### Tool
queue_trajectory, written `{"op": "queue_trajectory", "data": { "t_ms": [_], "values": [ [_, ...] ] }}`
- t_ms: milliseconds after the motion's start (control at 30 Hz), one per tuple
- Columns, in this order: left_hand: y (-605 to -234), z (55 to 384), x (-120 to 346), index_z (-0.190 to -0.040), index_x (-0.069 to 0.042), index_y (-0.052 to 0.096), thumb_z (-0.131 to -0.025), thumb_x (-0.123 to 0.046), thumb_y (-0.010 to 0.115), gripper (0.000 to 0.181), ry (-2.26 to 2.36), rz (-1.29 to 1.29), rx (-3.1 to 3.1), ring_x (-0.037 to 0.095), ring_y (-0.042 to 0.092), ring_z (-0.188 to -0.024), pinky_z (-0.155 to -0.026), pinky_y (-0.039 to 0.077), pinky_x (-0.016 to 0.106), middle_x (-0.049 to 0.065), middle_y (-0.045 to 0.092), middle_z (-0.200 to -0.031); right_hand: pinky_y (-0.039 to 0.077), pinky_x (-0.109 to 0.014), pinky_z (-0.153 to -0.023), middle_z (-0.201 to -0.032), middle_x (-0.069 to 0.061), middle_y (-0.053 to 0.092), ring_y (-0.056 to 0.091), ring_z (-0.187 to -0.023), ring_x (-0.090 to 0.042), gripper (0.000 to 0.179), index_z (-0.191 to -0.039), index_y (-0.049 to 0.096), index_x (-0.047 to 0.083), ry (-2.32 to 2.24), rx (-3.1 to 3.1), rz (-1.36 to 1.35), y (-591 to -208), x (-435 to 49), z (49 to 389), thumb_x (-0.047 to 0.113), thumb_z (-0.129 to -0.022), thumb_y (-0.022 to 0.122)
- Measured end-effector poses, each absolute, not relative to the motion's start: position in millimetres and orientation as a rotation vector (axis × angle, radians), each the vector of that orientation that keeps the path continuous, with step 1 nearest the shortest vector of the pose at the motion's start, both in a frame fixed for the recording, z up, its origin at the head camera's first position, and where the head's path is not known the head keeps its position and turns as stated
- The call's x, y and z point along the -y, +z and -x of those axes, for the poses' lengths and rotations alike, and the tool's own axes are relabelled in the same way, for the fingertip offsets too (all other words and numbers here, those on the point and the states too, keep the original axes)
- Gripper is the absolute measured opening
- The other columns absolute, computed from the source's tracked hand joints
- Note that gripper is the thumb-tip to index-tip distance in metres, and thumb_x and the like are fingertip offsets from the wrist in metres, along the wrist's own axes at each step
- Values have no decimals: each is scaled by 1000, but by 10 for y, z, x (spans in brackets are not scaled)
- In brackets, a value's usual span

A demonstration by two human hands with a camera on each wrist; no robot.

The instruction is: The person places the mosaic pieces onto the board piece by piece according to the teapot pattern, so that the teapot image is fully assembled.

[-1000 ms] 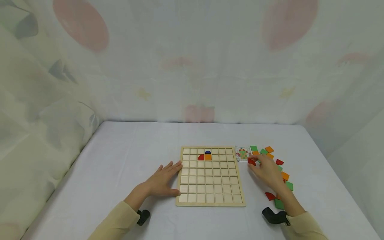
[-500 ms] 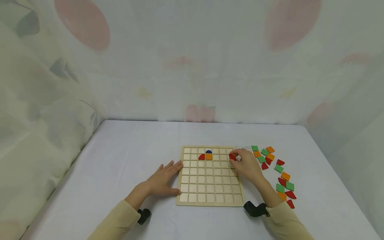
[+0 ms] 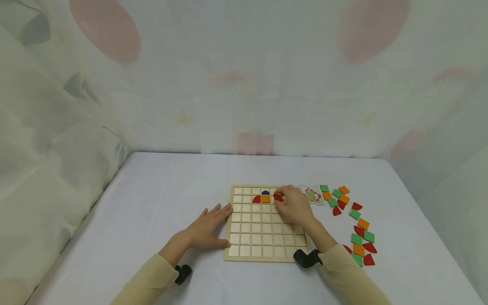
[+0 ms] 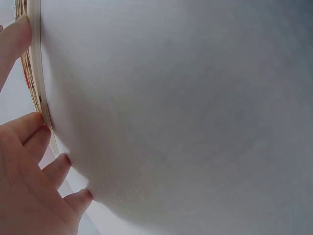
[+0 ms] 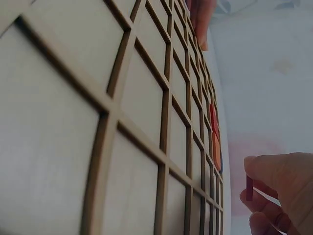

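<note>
A wooden grid board [image 3: 256,228] lies flat on the white table. Near its far edge sit a red quarter-circle tile [image 3: 256,199], an orange square tile [image 3: 265,198] and a blue half-round tile [image 3: 265,192]. My right hand [image 3: 295,206] pinches another red quarter-circle tile [image 3: 278,198] above the board, just right of the orange one; the right wrist view shows this held tile [image 5: 249,188] edge-on, apart from the grid. With fingers spread, my left hand [image 3: 207,228] rests at the board's left edge, and its fingertips touch the wooden rim [image 4: 36,63] in the left wrist view.
A printed pattern card [image 3: 312,195] lies by the board's upper right corner. Right of it several loose tiles are scattered, among them a green square [image 3: 355,214], an orange square [image 3: 363,224] and a red quarter circle [image 3: 370,247]. A patterned cloth [image 3: 244,84] hangs behind the table.
My right hand has carried the red quarter-circle tile leftward from beside the card to over the board, uncovering the card and loose tiles. My left hand stays at the board's edge.
</note>
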State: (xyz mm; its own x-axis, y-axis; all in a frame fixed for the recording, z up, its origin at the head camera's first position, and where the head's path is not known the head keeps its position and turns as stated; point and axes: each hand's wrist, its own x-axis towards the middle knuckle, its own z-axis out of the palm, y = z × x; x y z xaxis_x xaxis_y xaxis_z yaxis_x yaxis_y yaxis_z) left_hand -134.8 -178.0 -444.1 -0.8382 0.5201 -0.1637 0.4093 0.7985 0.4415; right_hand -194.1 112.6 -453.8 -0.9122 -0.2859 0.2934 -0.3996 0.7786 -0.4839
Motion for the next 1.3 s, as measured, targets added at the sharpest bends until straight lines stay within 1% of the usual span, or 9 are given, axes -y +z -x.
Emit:
{"op": "queue_trajectory", "data": {
  "t_ms": [233, 500, 733, 933, 1300],
  "values": [
    [-4451, 1351, 1778, -145, -10, 28, -72, -42, 74, 92, 579, -719, -2714, 34, 17, -140, -106, 12, 63, 2, 22, -153, 47, -32, -64, -86, -5, 61, 55, -78, -20, 19, -97, 66, 10, 763, 2804, -522, -4557, -1023, 1974, 18, -79, 69],
    [-4452, 1351, 1777, -146, -11, 28, -72, -43, 74, 92, 561, -722, -2724, 34, 17, -140, -106, 13, 63, 2, 22, -153, 44, -31, -60, -84, -4, 61, 54, -74, -20, 19, -96, 66, 11, 701, 2831, -506, -4615, -1010, 2020, 20, -79, 70],
    [-4454, 1350, 1774, -145, -10, 29, -72, -42, 74, 91, 575, -724, -2720, 34, 17, -139, -105, 13, 64, 3, 23, -153, 43, -30, -56, -85, -5, 60, 55, -75, -22, 21, -96, 65, 11, 669, 2842, -485, -4647, -1006, 2033, 21, -79, 70],
    [-4456, 1352, 1772, -145, -11, 28, -72, -42, 74, 92, 575, -721, -2717, 34, 17, -140, -106, 12, 63, 2, 22, -153, 39, -30, -54, -84, -6, 59, 53, -71, -21, 22, -95, 64, 10, 660, 2831, -494, -4653, -1004, 2030, 22, -78, 71],
    [-4458, 1354, 1776, -145, -10, 28, -72, -43, 74, 92, 568, -719, -2718, 34, 17, -140, -106, 12, 64, 2, 22, -153, 43, -32, -60, -81, -3, 56, 52, -71, -19, 20, -95, 65, 11, 641, 2839, -504, -4670, -993, 2044, 22, -79, 70]
  ]
}}
